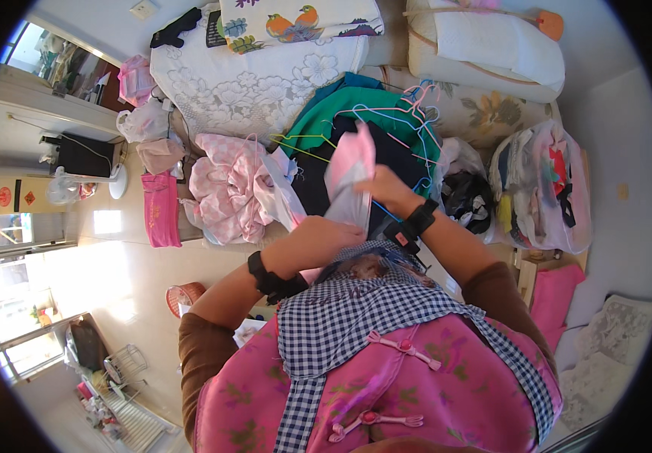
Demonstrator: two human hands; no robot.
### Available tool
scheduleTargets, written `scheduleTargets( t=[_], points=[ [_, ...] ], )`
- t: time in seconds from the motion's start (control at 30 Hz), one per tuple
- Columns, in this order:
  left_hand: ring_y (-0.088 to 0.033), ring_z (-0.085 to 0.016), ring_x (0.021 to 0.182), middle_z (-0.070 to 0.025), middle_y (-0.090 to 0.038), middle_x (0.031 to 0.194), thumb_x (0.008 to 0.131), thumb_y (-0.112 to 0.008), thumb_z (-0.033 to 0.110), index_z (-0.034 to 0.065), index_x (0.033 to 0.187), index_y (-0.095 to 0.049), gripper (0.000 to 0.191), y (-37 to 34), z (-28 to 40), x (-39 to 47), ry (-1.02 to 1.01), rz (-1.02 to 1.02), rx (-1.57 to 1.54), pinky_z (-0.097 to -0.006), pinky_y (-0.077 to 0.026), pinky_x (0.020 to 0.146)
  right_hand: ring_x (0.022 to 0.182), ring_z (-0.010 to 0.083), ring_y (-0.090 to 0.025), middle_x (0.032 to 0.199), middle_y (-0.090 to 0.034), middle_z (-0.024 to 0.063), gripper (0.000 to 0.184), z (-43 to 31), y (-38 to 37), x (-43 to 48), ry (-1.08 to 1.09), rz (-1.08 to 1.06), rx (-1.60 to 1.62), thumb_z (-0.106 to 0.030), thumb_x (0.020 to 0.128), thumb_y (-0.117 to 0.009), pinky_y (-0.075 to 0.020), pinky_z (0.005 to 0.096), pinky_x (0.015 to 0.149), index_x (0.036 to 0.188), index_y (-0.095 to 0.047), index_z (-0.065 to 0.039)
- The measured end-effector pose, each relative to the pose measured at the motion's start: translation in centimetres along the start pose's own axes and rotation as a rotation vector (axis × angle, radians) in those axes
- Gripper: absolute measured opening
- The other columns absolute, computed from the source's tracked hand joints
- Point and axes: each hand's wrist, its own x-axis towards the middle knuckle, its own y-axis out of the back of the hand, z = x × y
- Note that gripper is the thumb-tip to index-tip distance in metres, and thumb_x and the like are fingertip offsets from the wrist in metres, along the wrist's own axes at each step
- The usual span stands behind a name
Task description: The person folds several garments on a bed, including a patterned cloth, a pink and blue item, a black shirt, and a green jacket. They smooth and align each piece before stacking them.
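Both hands are on a pink and pale grey-white cloth [348,164] in front of my chest, its upper end blurred and pointing away from me. My left hand [317,240] pinches its lower edge. Higher up, my right hand [388,189] grips its right side. Beneath the cloth lie dark fabric [310,189] and a green garment [354,102]. Pink and blue clothes hangers [411,113] rest on the green garment, and a yellow-green hanger [303,137] lies to the left. A pink-and-white checked cloth [227,187] is bunched left of my hands.
Behind the clothes is a sofa with a white lace cover [258,85] and a bird-printed cloth [303,25]. Stuffed clear plastic bags [547,187] stand at the right. A pink bag [160,209] is at the left, with a woven basket [184,297] on the floor.
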Motion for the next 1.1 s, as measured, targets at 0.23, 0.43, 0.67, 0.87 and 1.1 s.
scheduleTargets(
  t=[0.23, 0.43, 0.67, 0.87, 1.1],
  points=[
    [-0.067, -0.034, 0.082, -0.0125, -0.069, 0.092, 0.089, -0.055, 0.021, 0.0144, 0.107, -0.069, 0.023, -0.6, -0.3, -0.3, 0.201, 0.026, -0.214, -0.0415, -0.054, 0.07, 0.093, 0.0182, -0.066, 0.106, -0.067, 0.0053, 0.029, -3.1, 1.1, -0.8, 0.234, 0.262, 0.71, -0.008, 0.09, -0.063, -0.0537, 0.0336, 0.083, 0.118, -0.059, -0.001],
    [-0.065, -0.023, 0.069, -0.0121, -0.065, 0.085, 0.083, -0.072, 0.011, 0.002, 0.095, -0.063, 0.018, 3.5, -0.1, 5.3, 0.339, 0.809, -0.403, -0.0325, -0.051, 0.062, 0.088, 0.009, -0.062, 0.097, -0.066, 0.0002, 0.019, -4.7, -2.4, -2.6, 0.436, 0.218, 0.354, -0.009, 0.092, -0.064, -0.0507, 0.0254, 0.075, 0.109, -0.063, 0.0],
    [-0.062, -0.023, 0.066, -0.0117, -0.063, 0.084, 0.084, -0.069, 0.007, -0.0002, 0.096, -0.06, 0.017, 4.6, -0.9, 10.1, 0.376, 0.928, -0.307, -0.0312, -0.05, 0.06, 0.079, 0.0043, -0.055, 0.086, -0.062, -0.0018, 0.02, -6.2, -3.3, -4.8, 0.44, 0.207, 0.21, -0.017, 0.099, -0.053, -0.0455, 0.0225, 0.064, 0.104, -0.062, 0.0],
    [-0.06, -0.017, 0.065, -0.0101, -0.062, 0.081, 0.086, -0.067, 0.001, -0.002, 0.099, -0.066, 0.013, 4.3, -0.7, 10.1, 0.099, 1.022, -0.083, -0.0294, -0.048, 0.058, 0.062, 0.0021, -0.046, 0.071, -0.053, -0.0067, 0.028, -8.4, -1.9, -5.1, 0.504, 0.506, 0.333, -0.022, 0.106, -0.041, -0.0372, 0.0206, 0.052, 0.092, -0.059, -0.005],
    [-0.061, -0.025, 0.074, -0.0069, -0.059, 0.084, 0.074, -0.071, 0.003, 0.0041, 0.102, -0.07, 0.027, 3.8, 1.2, 11.8, -0.087, 0.943, 0.148, -0.0331, -0.051, 0.061, 0.088, 0.0085, -0.056, 0.102, -0.061, 0.0027, 0.03, -8.3, -2.5, -5.3, 0.56, 0.317, 0.59, -0.024, 0.106, -0.036, -0.0466, 0.0227, 0.074, 0.117, -0.057, -0.005]
  ],
)
